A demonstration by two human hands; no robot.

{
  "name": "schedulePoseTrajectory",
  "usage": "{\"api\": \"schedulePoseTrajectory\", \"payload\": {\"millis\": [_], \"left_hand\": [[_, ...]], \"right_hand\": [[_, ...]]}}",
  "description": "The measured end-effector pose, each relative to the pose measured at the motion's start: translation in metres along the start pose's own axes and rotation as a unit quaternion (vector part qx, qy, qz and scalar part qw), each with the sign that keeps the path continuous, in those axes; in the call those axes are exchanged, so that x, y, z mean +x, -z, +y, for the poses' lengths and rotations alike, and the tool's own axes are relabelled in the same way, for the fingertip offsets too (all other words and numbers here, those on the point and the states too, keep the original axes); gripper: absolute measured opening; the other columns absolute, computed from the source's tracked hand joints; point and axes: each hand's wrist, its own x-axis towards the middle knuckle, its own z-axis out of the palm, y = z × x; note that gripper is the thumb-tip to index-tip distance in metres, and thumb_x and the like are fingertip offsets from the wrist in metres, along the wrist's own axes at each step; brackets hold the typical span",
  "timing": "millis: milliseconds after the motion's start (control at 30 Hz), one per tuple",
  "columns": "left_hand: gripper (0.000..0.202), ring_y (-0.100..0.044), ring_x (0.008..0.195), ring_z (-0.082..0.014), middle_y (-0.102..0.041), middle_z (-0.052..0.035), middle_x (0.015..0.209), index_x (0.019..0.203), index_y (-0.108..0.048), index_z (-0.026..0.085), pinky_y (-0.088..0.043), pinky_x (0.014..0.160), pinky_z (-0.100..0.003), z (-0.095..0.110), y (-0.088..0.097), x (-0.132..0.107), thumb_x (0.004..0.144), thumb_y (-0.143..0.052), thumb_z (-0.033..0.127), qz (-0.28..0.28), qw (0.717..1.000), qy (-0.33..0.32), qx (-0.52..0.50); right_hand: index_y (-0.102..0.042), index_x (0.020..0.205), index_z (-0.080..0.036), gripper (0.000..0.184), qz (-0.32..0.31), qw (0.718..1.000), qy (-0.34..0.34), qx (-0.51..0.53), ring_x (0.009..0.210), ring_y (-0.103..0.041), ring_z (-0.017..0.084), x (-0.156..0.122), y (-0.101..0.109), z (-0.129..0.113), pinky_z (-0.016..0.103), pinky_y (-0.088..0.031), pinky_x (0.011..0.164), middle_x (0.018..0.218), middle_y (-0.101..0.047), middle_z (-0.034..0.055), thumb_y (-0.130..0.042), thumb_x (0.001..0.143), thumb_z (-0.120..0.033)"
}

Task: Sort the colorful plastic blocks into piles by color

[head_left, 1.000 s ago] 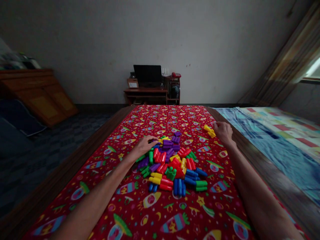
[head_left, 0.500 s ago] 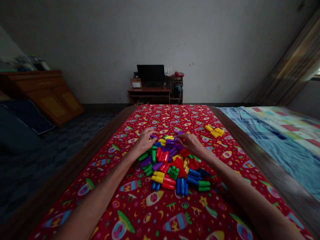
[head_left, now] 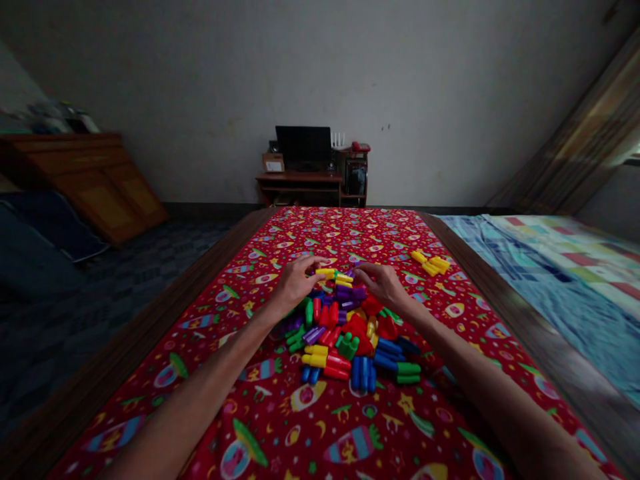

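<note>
A heap of plastic bullet-shaped building blocks (head_left: 327, 317) in red, yellow, blue, green and purple lies on the red patterned cloth (head_left: 300, 440). My left hand (head_left: 299, 283) is at the heap's far left side, thumb and fingers apart, around the end of a yellow block (head_left: 326, 273). Whether the fingers press on it is hard to see. Across from it, my right hand (head_left: 384, 283) hovers at the far right side with curved fingers slightly apart. Its fingertips are beside a purple block (head_left: 357, 265), and purple pieces (head_left: 350, 293) lie just below.
Apart from the heap, yellow blocks (head_left: 431, 263) form a small group at the right. The cloth covers a table with dark wooden edges (head_left: 475, 287). Beyond stand a desk with a monitor (head_left: 303, 147) and, leftward, a wooden cabinet (head_left: 100, 187). A bed (head_left: 560, 267) is at the right.
My left hand has moved right, from beside a purple block at the heap's left to the yellow block. That yellow block appears a little farther back. My right hand has barely moved.
</note>
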Motion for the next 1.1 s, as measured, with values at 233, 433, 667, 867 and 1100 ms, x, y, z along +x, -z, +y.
{"api": "schedulePoseTrajectory", "payload": {"millis": [233,433,667,867,1100], "left_hand": [[0.029,-0.067,0.087,-0.0185,-0.069,-0.0062,0.099,0.106,-0.066,0.018,-0.056,0.079,-0.030,0.037,-0.006,-0.010,0.086,-0.057,0.038,-0.030,0.998,-0.036,-0.050],[0.027,-0.060,0.109,-0.0236,-0.066,-0.0091,0.112,0.103,-0.068,0.019,-0.045,0.102,-0.038,-0.008,0.018,-0.004,0.085,-0.052,0.031,-0.015,0.986,-0.051,0.156],[0.037,-0.068,0.088,-0.0247,-0.074,-0.0090,0.095,0.095,-0.072,0.018,-0.053,0.080,-0.033,-0.053,0.032,-0.006,0.078,-0.053,0.045,-0.122,0.978,0.087,0.148],[0.035,-0.068,0.081,-0.0244,-0.074,-0.0086,0.086,0.085,-0.074,0.017,-0.053,0.075,-0.033,-0.044,0.024,-0.006,0.074,-0.056,0.045,-0.112,0.987,0.096,0.071],[0.046,-0.069,0.078,-0.0224,-0.075,-0.0069,0.088,0.099,-0.073,0.016,-0.054,0.068,-0.032,-0.035,0.025,-0.005,0.064,-0.067,0.045,-0.179,0.968,0.160,-0.078]], "right_hand": [[-0.068,0.115,-0.017,0.032,-0.031,0.998,0.049,-0.021,0.061,-0.062,0.012,-0.001,-0.004,-0.017,0.021,-0.041,0.059,0.078,-0.073,0.0039,-0.054,0.090,-0.034],[-0.071,0.103,-0.015,0.031,0.139,0.966,-0.074,-0.207,0.067,-0.065,0.019,0.001,0.040,0.046,0.027,-0.043,0.065,0.076,-0.072,0.0093,-0.053,0.088,-0.035],[-0.068,0.107,-0.015,0.033,0.253,0.894,-0.185,-0.321,0.093,-0.064,0.028,-0.017,0.083,0.120,0.040,-0.046,0.080,0.100,-0.072,0.0162,-0.051,0.084,-0.033],[-0.067,0.110,-0.013,0.034,0.155,0.959,-0.056,-0.230,0.085,-0.067,0.025,-0.004,0.051,0.079,0.037,-0.050,0.080,0.098,-0.072,0.0158,-0.046,0.089,-0.028],[-0.056,0.131,-0.018,0.059,-0.115,0.975,0.126,-0.144,0.115,-0.058,0.024,0.012,-0.018,0.030,0.037,-0.049,0.092,0.125,-0.062,0.0136,-0.050,0.075,-0.003]]}}
